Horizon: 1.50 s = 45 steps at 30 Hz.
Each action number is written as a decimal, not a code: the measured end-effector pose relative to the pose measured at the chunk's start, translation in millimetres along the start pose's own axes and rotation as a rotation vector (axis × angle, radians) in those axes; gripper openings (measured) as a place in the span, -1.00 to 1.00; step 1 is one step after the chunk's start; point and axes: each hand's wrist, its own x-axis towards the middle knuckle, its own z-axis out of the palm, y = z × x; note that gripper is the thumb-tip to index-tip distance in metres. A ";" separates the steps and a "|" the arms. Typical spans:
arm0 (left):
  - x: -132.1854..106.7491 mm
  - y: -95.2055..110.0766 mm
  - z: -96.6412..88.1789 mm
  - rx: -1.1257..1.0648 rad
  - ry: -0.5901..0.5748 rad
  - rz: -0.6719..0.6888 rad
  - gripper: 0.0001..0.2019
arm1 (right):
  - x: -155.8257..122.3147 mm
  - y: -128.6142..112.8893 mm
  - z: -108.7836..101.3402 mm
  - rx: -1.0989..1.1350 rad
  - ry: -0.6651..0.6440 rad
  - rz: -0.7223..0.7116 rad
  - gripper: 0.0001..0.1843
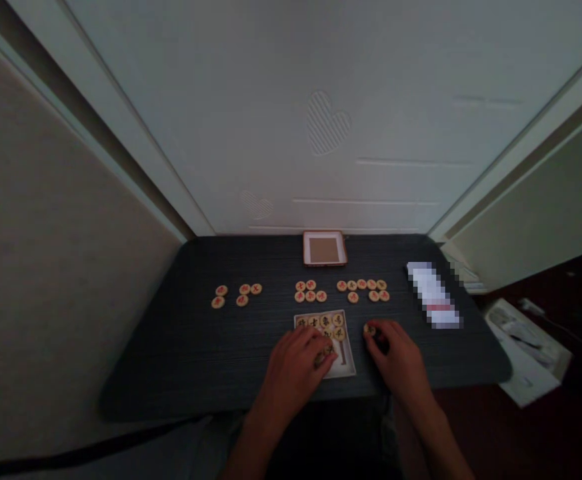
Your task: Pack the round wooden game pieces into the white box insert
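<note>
Low over a shallow white box, my left hand has its thumb and fingers closed around round wooden Chinese chess pieces. Its fingers hide part of the box. Several pieces with dark characters lie in rows in the upper part of the box. To the right of the box, my right hand pinches one Chinese chess piece between thumb and fingers, just above or on the table; I cannot tell which.
Pieces with red characters lie in small groups across the dark table. Behind them a box lid rests near the white panel. At the right is a blurred-out bright object. Beyond the table's right edge stands an open white box.
</note>
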 end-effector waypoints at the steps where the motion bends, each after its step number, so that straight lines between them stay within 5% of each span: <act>1: 2.0 0.3 0.8 0.006 -0.010 0.004 -0.90 | -0.8 -0.3 -0.6 0.022 0.006 0.000 -0.79; 10: 2.2 -1.2 -1.1 -0.070 -0.016 -0.047 -0.89 | -7.9 -20.7 -8.3 0.228 0.013 -0.030 -0.68; 15: 2.3 13.2 -3.2 -0.410 0.059 -0.199 -0.82 | -12.1 -40.5 -14.0 0.339 -0.024 -0.139 -0.61; 24: 4.8 28.1 -10.3 -0.846 -0.016 -0.364 -0.82 | -17.9 -69.5 -13.2 0.432 -0.062 -0.196 -0.65; 31: 2.1 25.1 -14.4 -0.754 -0.021 -0.339 -0.80 | -16.5 -69.7 -10.9 0.495 -0.135 -0.119 -0.72; 45: -2.1 23.3 -15.0 -0.679 -0.053 -0.297 -0.75 | -12.6 -69.0 -6.2 0.875 -0.265 0.272 -0.68</act>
